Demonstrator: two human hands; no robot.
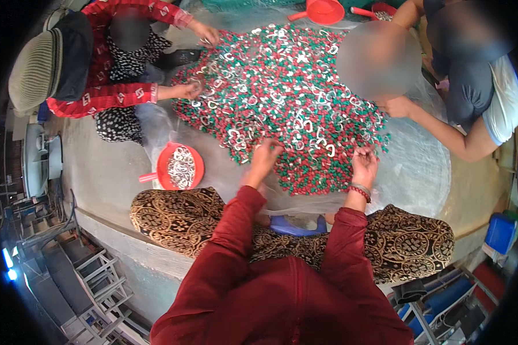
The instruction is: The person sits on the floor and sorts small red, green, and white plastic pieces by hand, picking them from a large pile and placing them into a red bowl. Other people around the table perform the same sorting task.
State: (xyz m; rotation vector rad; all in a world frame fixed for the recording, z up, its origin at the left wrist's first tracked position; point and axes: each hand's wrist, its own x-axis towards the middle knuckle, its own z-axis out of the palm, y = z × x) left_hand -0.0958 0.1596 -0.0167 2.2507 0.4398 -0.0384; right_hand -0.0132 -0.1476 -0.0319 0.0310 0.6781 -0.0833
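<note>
Your left hand [265,157] and right hand [365,163] at the spread of small red, green and white pieces [311,167]
It lies on clear plastic sheeting [415,155]; whether your fingers are together or apart, I cannot tell.

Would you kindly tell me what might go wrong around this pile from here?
The red dipper sits close to the left patterned trouser leg; a knee shift might tip out its white rings.

The left hand and right hand are at the red-and-green pile; a careless sweep could scatter pieces across the plastic sheet.
</note>
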